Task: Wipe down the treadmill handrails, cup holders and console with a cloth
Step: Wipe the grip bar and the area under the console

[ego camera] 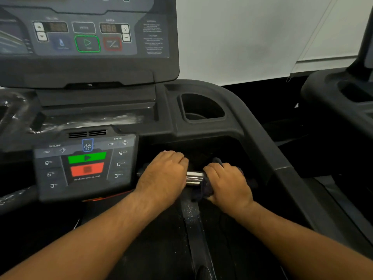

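Right hand (pixel 228 182) grips cloth (pixel 202 191) wrapped round the handrail (pixel 194 178) — left hand (pixel 163 174) clasps the handrail alongside.

Gym, treadmill console (pixel 86 37), cup holder (pixel 201 108), second machine (pixel 339 93) alongside

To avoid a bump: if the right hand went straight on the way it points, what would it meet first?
Probably the left hand, just across the handrail's chrome section from it; depth is unclear.
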A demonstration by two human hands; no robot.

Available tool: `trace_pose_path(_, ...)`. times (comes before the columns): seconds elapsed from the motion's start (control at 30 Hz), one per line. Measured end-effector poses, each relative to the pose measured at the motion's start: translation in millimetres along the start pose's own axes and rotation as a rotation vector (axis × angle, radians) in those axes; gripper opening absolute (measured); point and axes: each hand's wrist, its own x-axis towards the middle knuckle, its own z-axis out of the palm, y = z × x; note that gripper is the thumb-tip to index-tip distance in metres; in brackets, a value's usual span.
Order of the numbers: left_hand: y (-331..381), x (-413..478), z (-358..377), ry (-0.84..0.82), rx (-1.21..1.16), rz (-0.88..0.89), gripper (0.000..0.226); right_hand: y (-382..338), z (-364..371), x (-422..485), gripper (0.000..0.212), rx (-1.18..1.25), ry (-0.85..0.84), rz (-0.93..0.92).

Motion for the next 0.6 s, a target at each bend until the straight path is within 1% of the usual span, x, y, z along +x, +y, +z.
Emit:
trace_pose_path(0.03, -6, 1, -5, 0.017, -0.011, -0.032, 0.035, 3, -1, 4, 0.062, 0.035, -0.021, -0.040)
trace_pose_path(0.07, -13, 3, -10, 0.033, -0.019, -0.068, 0.033, 6, -5, 10, 0.057, 0.080, -0.086, -0.080)
trace_pose_path(0.1, -20, 5, -15, 0.039, -0.023, -0.106, 0.031, 8, -13, 19, 0.051, 0.140, -0.182, -0.105)
trace_pose_path(0.17, -31, 6, -24, 0.046, -0.022, -0.161, 0.030, 5, -26, 42, 0.043, 0.280, -0.383, -0.091)
trace_pose_path(0.2, -35, 6, -29, 0.051, -0.024, -0.180, 0.030, 0, -30, 52, 0.045, 0.327, -0.464, -0.069)
trace_pose_path(0.23, -40, 6, -33, 0.056, -0.027, -0.200, 0.031, -6, -33, 61, 0.050, 0.359, -0.500, -0.048)
trace_pose_path(0.27, -44, 6, -37, 0.061, -0.025, -0.216, 0.031, -13, -34, 68, 0.054, 0.372, -0.497, -0.025)
trace_pose_path(0.33, -52, 4, -44, 0.070, -0.018, -0.248, 0.029, -25, -31, 68, 0.054, 0.375, -0.406, 0.014)
trace_pose_path(0.4, -59, 0, -50, 0.076, -0.026, -0.287, 0.028, -37, -25, 56, 0.044, 0.353, -0.239, 0.057)
trace_pose_path(0.43, -62, -2, -52, 0.083, -0.035, -0.301, 0.028, -41, -23, 48, 0.040, 0.362, -0.147, 0.069)
trace_pose_path(0.47, -65, -3, -54, 0.088, -0.042, -0.314, 0.028, -42, -21, 43, 0.038, 0.402, -0.090, 0.085)
trace_pose_path(0.5, -68, -6, -56, 0.091, -0.049, -0.329, 0.029, -42, -21, 42, 0.038, 0.476, -0.077, 0.111)
trace_pose_path(0.6, -77, -10, -61, 0.120, -0.070, -0.380, 0.029, -48, -27, 64, 0.049, 0.768, -0.163, 0.164)
